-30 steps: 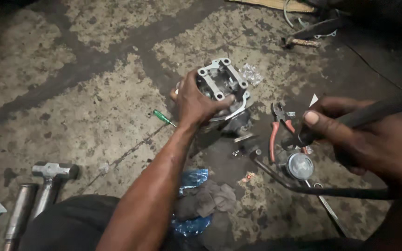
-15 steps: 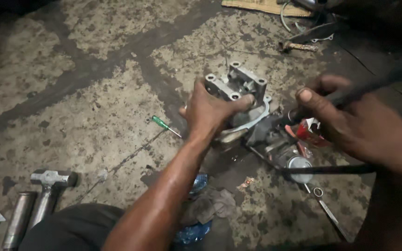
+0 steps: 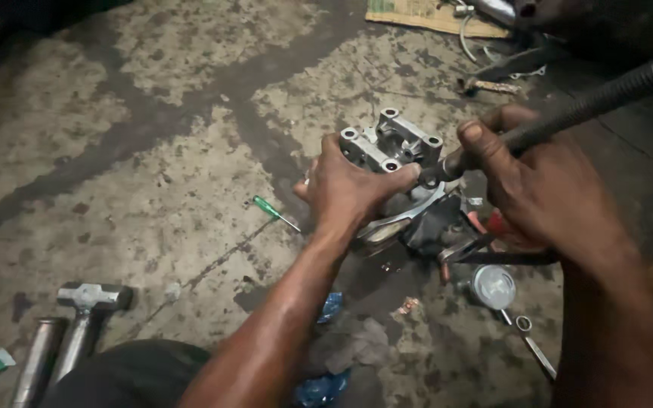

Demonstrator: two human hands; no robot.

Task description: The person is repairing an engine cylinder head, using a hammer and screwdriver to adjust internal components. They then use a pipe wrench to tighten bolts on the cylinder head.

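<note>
We grip the grey metal engine part (image 3: 391, 145) in our left hand (image 3: 353, 189), fingers curled over its top, just above the stained floor. Our right hand (image 3: 546, 185) is closed around a dark ribbed rod (image 3: 568, 117) whose tip meets the part beside our left fingertips. A green screwdriver (image 3: 275, 212) lies just left of our left hand.

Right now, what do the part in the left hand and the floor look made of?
Engine part: looks like cast aluminium, dull silver-grey with round bolt bosses; the alloy is a guess. The left hand grips it. Floor: seemingly concrete, rough, mottled with dark oily stains.
</note>
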